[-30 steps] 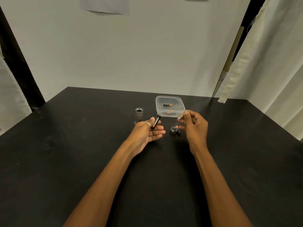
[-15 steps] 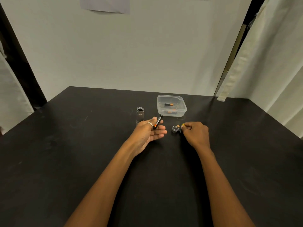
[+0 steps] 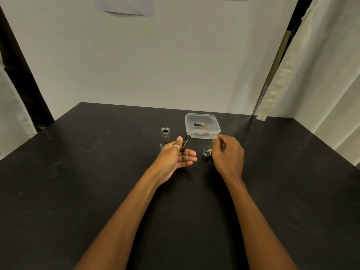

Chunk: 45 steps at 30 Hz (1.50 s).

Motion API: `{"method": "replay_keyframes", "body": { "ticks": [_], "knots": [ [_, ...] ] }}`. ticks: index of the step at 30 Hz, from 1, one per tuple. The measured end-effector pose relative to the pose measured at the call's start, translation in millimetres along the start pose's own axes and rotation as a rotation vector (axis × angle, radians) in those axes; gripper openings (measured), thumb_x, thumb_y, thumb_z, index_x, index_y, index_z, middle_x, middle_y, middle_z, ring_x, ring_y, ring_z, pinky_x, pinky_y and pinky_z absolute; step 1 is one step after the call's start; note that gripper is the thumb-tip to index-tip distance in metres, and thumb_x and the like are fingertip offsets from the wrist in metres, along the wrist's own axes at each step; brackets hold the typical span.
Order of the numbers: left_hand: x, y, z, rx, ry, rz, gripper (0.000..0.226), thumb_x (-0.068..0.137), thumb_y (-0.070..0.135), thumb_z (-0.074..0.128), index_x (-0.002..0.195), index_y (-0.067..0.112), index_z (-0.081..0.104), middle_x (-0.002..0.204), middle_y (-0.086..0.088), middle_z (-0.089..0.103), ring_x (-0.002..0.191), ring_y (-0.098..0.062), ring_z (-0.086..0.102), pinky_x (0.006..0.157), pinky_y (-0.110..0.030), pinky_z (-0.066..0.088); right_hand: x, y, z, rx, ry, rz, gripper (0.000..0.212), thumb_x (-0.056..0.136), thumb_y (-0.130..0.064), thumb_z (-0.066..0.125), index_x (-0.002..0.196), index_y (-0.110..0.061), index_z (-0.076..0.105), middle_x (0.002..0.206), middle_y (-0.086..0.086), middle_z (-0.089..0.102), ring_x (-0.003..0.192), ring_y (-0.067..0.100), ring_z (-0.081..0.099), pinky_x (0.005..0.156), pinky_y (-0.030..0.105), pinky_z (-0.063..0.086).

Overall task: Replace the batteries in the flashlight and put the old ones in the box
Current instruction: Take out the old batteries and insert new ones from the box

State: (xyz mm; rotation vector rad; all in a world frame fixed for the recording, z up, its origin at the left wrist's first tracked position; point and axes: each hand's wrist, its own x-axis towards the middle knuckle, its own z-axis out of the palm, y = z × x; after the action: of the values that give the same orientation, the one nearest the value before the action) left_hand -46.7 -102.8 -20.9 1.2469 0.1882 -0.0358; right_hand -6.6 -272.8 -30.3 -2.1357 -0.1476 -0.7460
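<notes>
The left hand [image 3: 175, 158] is pinching the black battery holder [image 3: 185, 143] upright in its grip, ready for loading, while the right hand [image 3: 228, 152], fingers half curled, is reaching for an orange-tipped battery [image 3: 211, 150] on the desk [image 3: 78, 172] beside the end cap [image 3: 206, 153]; whether it has hold I cannot tell; old batteries are lying in the clear box [image 3: 202, 124], the flashlight body [image 3: 165, 137] standing nearby

1 head-worn wide view, facing forward and down, table [image 3: 78, 191] close below, wall beyond

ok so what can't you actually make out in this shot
- Head view: whatever the right hand pinches, hidden by its curled fingers.
- Small orange-tipped item beside the round metal cap: too small to identify.
- Second battery in the clear plastic box: blurred by the front wall.
- Black cylinder in the left hand: contents unseen.
</notes>
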Motion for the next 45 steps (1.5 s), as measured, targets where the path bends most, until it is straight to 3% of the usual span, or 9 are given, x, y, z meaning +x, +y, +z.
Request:
{"method": "replay_keyframes", "body": {
  "ticks": [4,7,9,13,19,24,28,33,45],
  "knots": [
    [1,-2,0,0.001,0.01,-0.003,0.045,0.111,0.04,0.037,0.109,0.005,0.063,0.081,-0.009,0.077,0.072,-0.017,0.077,0.063,-0.029,0.061,-15,-20,9,0.064,-0.106,-0.297,0.034,0.093,-0.035,0.071,0.119,-0.014,0.072,0.117,-0.001,0.072,0.112,0.017,0.059,0.09,0.032,0.048],
    [2,-2,-2,-0.019,-0.016,-0.02,0.054,0.111,0.04,0.035,0.115,-0.006,0.063,0.099,-0.022,0.077,0.09,-0.029,0.078,0.082,-0.04,0.06,-24,-30,15,0.087,-0.221,-0.357,0.05,0.088,-0.042,0.074,0.129,-0.016,0.065,0.125,-0.001,0.066,0.122,0.013,0.055,0.101,0.032,0.045],
    [3,-2,-3,-0.048,-0.022,-0.03,0.053,0.111,0.038,0.034,0.117,-0.006,0.063,0.102,-0.026,0.076,0.093,-0.034,0.077,0.085,-0.044,0.059,-26,-31,16,0.118,-0.26,-0.348,0.057,0.085,-0.038,0.078,0.134,-0.014,0.061,0.128,0.003,0.064,0.12,-0.004,0.051,0.104,0.021,0.043],
    [2,-1,-3,-0.072,-0.049,-0.041,0.049,0.111,0.038,0.035,0.107,0.002,0.068,0.091,-0.021,0.078,0.085,-0.03,0.078,0.073,-0.037,0.062,-26,-29,17,0.209,-0.302,-0.295,0.056,0.084,-0.014,0.082,0.135,-0.01,0.059,0.126,0.008,0.062,0.097,-0.028,0.055,0.08,-0.005,0.04],
    [5,-5,-4,0.027,-0.04,0.039,0.041,0.105,0.042,0.052,0.113,0.009,0.073,0.094,-0.011,0.077,0.087,-0.02,0.076,0.072,-0.031,0.06,-22,-27,18,0.211,-0.302,-0.277,0.055,0.082,-0.017,0.079,0.133,-0.018,0.058,0.122,-0.005,0.063,0.106,0.005,0.063,0.09,0.026,0.057],
    [5,-4,-3,0.029,-0.017,0.022,0.04,0.109,0.037,0.044,0.108,0.007,0.071,0.084,-0.009,0.078,0.08,-0.018,0.076,0.067,-0.031,0.061,-21,-26,21,0.252,-0.303,-0.227,0.056,0.082,-0.025,0.082,0.132,-0.022,0.058,0.123,-0.01,0.064,0.107,0.002,0.062,0.087,0.015,0.053],
    [5,-4,-3,0.011,-0.006,0.007,0.046,0.11,0.04,0.041,0.106,0.006,0.072,0.083,-0.01,0.078,0.081,-0.018,0.075,0.084,-0.041,0.062,-20,-25,21,0.296,-0.287,-0.199,0.052,0.081,-0.032,0.085,0.127,-0.023,0.061,0.119,-0.012,0.067,0.105,0.003,0.066,0.085,0.017,0.055],
    [4,-4,-5,0.008,-0.018,0.0,0.044,0.109,0.039,0.043,0.104,0.008,0.074,0.084,-0.007,0.077,0.079,-0.016,0.073,0.073,-0.033,0.062,-19,-25,17,0.27,-0.269,-0.269,0.041,0.085,-0.028,0.077,0.124,-0.022,0.064,0.114,-0.013,0.067,0.103,-0.001,0.065,0.084,0.015,0.054],
    [6,-8,-7,0.064,-0.029,0.029,0.039,0.107,0.037,0.049,0.095,0.011,0.076,0.08,-0.006,0.076,0.077,-0.015,0.074,0.069,-0.03,0.06,-20,-25,8,-0.01,-0.263,-0.445,0.051,0.09,-0.029,0.076,0.134,-0.008,0.059,0.12,0.006,0.071,0.107,0.019,0.069,0.088,0.038,0.059]
  ]
}}
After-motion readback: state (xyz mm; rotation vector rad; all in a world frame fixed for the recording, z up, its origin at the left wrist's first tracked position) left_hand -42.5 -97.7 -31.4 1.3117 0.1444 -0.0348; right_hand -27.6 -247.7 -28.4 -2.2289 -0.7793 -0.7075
